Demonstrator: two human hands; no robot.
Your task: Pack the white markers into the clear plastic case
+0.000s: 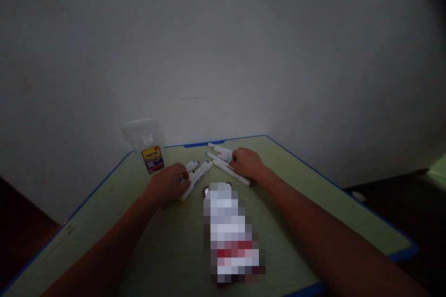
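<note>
Two loose groups of white markers lie on the table. My left hand (169, 181) is curled over the ends of the left markers (197, 181), fingers bent and touching them. My right hand (246, 162) bends its fingers around the ends of the right markers (223, 151), and one longer marker (232, 172) lies beneath it, slanting toward me. Some caps show yellow, green and dark blue tips. The fingertips of both hands are partly hidden, so how many markers each touches is unclear.
Behind my left hand stands a clear plastic container (141, 137) with a yellow and dark label. A phone-shaped thing (228, 232), its face blurred out, lies in the middle of the pale green table (167, 246) with blue edging. A grey wall (223, 55) rises behind.
</note>
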